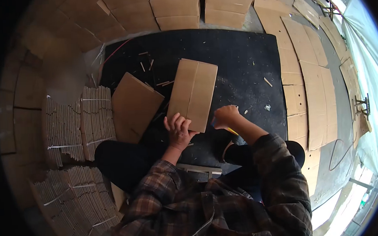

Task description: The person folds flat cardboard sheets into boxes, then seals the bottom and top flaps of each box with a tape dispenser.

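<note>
A closed cardboard box (194, 90) with a seam along its top lies on the black mat (245, 52) in front of me. My left hand (180, 130) holds its near left corner, fingers bent over the top and thumb at the near edge. To the right of the box, my right hand (226, 117) is closed in a fist around a tool with blue and yellow parts (231, 131), mostly hidden by the hand. A flat brown cardboard piece (133, 103) rests left of the box.
Strapped bundles of flat cardboard (97, 117) stand at the left. Stacked boxes (176, 11) line the far side. Cardboard sheets (319, 99) cover the floor at the right. Small cardboard scraps (267, 81) are scattered on the mat.
</note>
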`<state>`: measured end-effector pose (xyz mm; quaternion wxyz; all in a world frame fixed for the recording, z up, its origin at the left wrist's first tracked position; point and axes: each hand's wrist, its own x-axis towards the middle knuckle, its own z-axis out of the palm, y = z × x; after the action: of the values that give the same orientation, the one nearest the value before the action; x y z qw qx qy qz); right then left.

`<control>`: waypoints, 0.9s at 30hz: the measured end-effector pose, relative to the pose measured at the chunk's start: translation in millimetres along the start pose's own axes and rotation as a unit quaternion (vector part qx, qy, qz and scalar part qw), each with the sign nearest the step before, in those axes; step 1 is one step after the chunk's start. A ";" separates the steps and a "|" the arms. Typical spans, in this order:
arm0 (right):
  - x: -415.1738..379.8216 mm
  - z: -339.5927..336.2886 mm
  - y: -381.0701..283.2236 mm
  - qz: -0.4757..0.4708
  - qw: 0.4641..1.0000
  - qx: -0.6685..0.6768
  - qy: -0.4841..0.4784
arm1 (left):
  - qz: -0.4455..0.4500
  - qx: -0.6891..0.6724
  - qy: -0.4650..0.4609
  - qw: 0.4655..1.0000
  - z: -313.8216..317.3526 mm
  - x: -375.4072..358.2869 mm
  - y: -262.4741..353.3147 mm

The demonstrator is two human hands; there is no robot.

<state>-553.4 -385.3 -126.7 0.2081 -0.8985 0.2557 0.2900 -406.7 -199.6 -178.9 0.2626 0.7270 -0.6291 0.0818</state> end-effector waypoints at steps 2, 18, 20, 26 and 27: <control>-12.0 -9.1 -10.1 0.073 0.997 -0.017 0.013 | -0.014 -0.035 -0.004 0.999 -3.0 1.4 1.7; 50.1 50.8 -26.5 0.187 0.972 0.088 0.116 | -0.427 -0.512 -0.269 0.695 0.0 60.9 -92.2; 56.2 47.1 -12.1 0.192 0.972 0.084 0.107 | -0.475 -0.544 -0.299 0.624 4.4 74.4 -97.9; 27.6 -35.6 21.2 0.222 0.950 0.111 0.188 | -0.331 -0.523 -0.156 0.770 14.0 167.4 -95.9; 39.3 -37.2 21.4 0.223 0.950 0.111 0.188 | -0.295 -0.517 -0.174 0.784 27.8 170.1 -89.4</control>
<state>-522.9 -434.8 -128.4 0.1845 -0.8280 0.5146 0.1247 -293.8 -355.1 -151.0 0.4964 0.6343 -0.3666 -0.4657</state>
